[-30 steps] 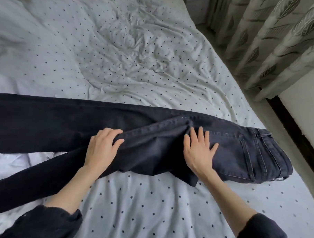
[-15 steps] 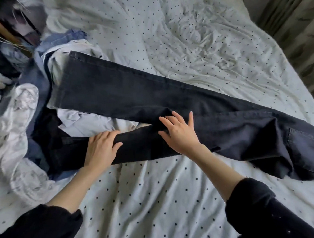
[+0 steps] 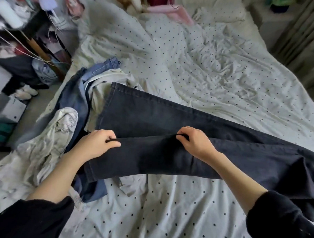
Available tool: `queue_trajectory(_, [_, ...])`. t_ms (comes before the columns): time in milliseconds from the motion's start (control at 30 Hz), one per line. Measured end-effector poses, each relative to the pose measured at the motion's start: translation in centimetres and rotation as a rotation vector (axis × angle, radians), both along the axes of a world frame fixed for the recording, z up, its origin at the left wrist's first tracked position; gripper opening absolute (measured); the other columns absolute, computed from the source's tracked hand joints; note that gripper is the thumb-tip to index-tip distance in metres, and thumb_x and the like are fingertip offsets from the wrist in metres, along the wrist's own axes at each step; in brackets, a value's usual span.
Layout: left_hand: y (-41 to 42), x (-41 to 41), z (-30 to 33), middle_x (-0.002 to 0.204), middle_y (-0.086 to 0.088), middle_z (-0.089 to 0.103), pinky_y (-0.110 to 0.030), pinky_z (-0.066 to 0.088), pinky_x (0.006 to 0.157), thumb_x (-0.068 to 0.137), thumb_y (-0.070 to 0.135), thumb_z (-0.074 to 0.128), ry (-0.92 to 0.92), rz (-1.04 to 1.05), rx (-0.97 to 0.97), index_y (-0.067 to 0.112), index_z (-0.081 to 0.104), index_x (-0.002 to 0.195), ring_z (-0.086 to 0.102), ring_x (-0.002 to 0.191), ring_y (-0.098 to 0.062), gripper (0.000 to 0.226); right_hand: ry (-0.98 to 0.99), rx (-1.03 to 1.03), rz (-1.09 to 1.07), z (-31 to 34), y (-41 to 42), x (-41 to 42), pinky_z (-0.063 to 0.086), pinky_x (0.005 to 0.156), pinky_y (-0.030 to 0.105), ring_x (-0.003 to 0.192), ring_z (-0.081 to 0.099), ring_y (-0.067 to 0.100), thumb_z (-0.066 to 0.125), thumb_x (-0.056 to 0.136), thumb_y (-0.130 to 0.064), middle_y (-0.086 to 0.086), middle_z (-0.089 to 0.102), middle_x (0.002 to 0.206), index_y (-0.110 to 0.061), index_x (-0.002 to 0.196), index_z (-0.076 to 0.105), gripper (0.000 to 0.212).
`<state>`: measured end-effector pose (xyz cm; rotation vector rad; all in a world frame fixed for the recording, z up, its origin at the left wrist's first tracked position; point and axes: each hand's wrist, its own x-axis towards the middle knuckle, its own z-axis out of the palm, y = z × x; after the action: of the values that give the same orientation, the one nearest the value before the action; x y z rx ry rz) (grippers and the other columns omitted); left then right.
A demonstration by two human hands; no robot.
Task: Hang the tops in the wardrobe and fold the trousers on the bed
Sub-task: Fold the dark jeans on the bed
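- Head view: one pair of dark trousers [image 3: 170, 119] is laid across the bed [image 3: 226, 86], its two legs stretched toward the left, the waist end cut off at the right edge.
- The upper edge of the near leg is pinched by two hands: the left hand [image 3: 95, 145] is curled on it close to the hem, the right hand [image 3: 196, 140] is curled on it further right.
- Two dark sleeves are seen at the near edge.
- One heap of clothes [image 3: 62, 132] is piled at the left of the bed, under the hems; at least one blue garment and two pale ones can be counted in it.
- Blurred toys and one pink item lie at the far end.
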<state>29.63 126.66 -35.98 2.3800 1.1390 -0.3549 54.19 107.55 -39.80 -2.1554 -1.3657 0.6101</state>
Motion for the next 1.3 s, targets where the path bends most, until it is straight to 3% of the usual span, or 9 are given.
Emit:
queue_trajectory(133, [3.8,3.4,2.7,0.103,0.003,0.067,-0.036,0.041,0.083,0.088,0.043,0.06,-0.183,0.035,0.259,0.025,0.067,0.098,0.06,0.098,-0.023,0.022,0.057,0.048,-0.097,2.1,2.8,3.2,0.046,0.079,0.033,0.087,0.059,0.018,0.054,0.094,-0.023,-0.002,0.064,0.093,-0.016,0.094,0.066,0.014])
queue_trajectory(333, [9.5,10.9,2.1,0.113,0.005,0.061,-0.034,0.016,0.077,0.094,0.029,0.053,-0.028,-0.077,0.565,0.031,0.063,0.108,0.05,0.109,-0.018,0.017,0.022,-0.061,-0.177,0.5,7.5,7.3,0.039,0.065,0.03,0.089,0.059,0.024,0.049,0.096,-0.025,0.002,0.064,0.094,-0.015,0.099,0.064,0.018])
queue_trajectory(467, [11.8,13.8,0.1,0.105,0.006,0.062,-0.034,0.013,0.075,0.091,0.032,0.056,-0.076,-0.112,0.667,0.031,0.065,0.1,0.048,0.103,-0.018,0.013,-0.083,-0.112,-0.254,-2.4,9.9,8.9,0.038,0.064,0.031,0.094,0.059,0.027,0.044,0.098,-0.028,0.004,0.065,0.103,-0.014,0.106,0.061,0.023])
queue_trajectory(700, [12.0,13.3,-3.3,0.114,-0.011,0.054,-0.044,0.033,0.086,0.087,0.032,0.062,-0.137,0.007,0.65,0.016,0.06,0.114,0.046,0.106,-0.033,0.032,-0.379,-0.239,-0.305,-6.3,8.5,8.7,0.03,0.088,0.035,0.096,0.058,0.022,0.032,0.098,-0.05,-0.002,0.065,0.099,-0.018,0.107,0.055,0.041])
queue_trajectory(800, [11.7,11.7,-3.7,0.116,-0.021,0.053,-0.051,0.039,0.088,0.083,0.026,0.068,-0.19,0.083,0.664,0.007,0.052,0.125,0.048,0.105,-0.04,0.049,-0.405,-0.246,-0.344,-6.7,6.7,8.7,0.028,0.088,0.036,0.099,0.057,0.022,0.033,0.095,-0.054,-0.001,0.065,0.1,-0.017,0.107,0.057,0.046])
queue_trajectory(900, [11.0,10.1,-3.8,0.123,-0.022,0.049,-0.05,0.038,0.097,0.084,0.023,0.068,-0.348,0.272,0.468,0.003,0.044,0.13,0.044,0.117,-0.039,0.056,-0.473,-0.264,-0.367,-6.6,6.0,9.3,0.028,0.083,0.037,0.093,0.057,0.025,0.036,0.094,-0.054,0.002,0.064,0.094,-0.012,0.101,0.055,0.046])
queue_trajectory(1000, [10.0,8.7,-4.2,0.123,-0.018,0.054,-0.046,0.042,0.085,0.087,0.03,0.064,-0.354,0.409,0.314,0.003,0.048,0.124,0.049,0.114,-0.039,0.049,-0.513,-0.194,-0.387,-6.4,6.9,9.6,0.025,0.076,0.037,0.083,0.054,0.029,0.045,0.094,-0.046,0.007,0.062,0.083,-0.009,0.089,0.052,0.039])
queue_trajectory(1133, [9.8,7.0,-4.1,0.102,-0.016,0.063,-0.038,0.039,0.069,0.089,0.044,0.056,-0.254,0.456,0.256,0.007,0.054,0.107,0.056,0.099,-0.04,0.041,-0.516,-0.236,-0.43,-6.4,7.9,8.4,0.026,0.088,0.041,0.102,0.048,0.03,0.046,0.094,-0.041,0.01,0.057,0.108,-0.008,0.111,0.052,0.038])
queue_trajectory(1300, [9.6,5.3,-4.1,0.08,-0.017,0.058,-0.039,0.033,0.061,0.093,0.042,0.049,-0.229,0.387,0.261,0.011,0.042,0.084,0.056,0.087,-0.042,0.033,-0.527,-0.036,-0.263,-6.2,6.3,0.2,0.018,0.105,0.065,0.131,0.042,0.035,0.055,0.086,-0.04,0.014,0.048,0.14,-0.018,0.133,0.052,0.052])
